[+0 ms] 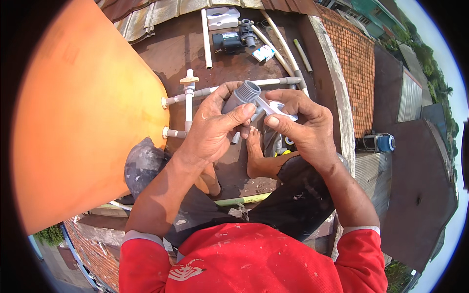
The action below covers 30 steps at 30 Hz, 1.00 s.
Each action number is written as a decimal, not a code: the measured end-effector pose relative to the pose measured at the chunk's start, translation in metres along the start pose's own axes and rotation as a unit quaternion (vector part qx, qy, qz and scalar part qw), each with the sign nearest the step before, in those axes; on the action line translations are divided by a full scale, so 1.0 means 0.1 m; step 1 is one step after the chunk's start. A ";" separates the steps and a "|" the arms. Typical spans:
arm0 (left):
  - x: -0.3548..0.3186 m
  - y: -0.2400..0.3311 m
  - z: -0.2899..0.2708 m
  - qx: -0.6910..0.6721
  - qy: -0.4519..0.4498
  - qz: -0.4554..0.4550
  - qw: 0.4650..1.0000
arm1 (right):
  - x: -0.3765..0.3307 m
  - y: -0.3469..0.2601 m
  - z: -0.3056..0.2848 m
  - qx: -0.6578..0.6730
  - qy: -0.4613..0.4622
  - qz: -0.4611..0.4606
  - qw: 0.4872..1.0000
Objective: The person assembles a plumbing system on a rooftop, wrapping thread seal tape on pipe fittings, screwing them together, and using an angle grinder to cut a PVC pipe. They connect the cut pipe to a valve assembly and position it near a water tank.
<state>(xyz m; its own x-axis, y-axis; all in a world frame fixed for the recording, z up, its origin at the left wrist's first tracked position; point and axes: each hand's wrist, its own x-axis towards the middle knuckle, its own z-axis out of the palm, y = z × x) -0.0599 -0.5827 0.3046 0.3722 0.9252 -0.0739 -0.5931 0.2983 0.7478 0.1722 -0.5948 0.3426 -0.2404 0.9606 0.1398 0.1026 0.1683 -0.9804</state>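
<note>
My left hand (207,122) is closed around a grey plastic pipe fitting (247,92), whose threaded end points up and away from me. In my right hand (310,124), thumb and fingers pinch white thread seal tape (276,108). A strip of it stretches from these fingers toward the fitting, just below the threads. Both hands are close together in front of my chest, above my bare feet (256,154). My left fingers behind the fitting are partly hidden.
A large orange tank (93,112) stands at the left, joined to white-and-grey pipes with a valve (189,78). Farther off lie a black pump (228,42), white foam packing (222,19) and loose pipes (207,41). A low wall edge (337,88) runs along the right, with rooftops beyond.
</note>
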 end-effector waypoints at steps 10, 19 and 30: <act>0.04 0.00 0.01 0.390 0.017 0.140 0.910 | 0.04 -0.07 -0.14 -0.011 -0.101 -0.051 0.994; -0.09 -0.01 0.17 0.555 -0.061 0.139 0.818 | 0.09 -0.15 -0.01 0.141 -0.012 0.011 0.990; -0.14 0.05 0.20 0.400 -0.076 0.163 0.899 | 0.04 0.01 -0.17 0.092 -0.005 0.140 0.986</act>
<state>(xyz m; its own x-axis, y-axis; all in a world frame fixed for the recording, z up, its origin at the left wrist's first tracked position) -0.0538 -0.5991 0.3232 0.4012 0.8717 0.2814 -0.0082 -0.3037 0.9527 0.1875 -0.5872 0.3447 -0.2379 0.9610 -0.1408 -0.0110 -0.1476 -0.9890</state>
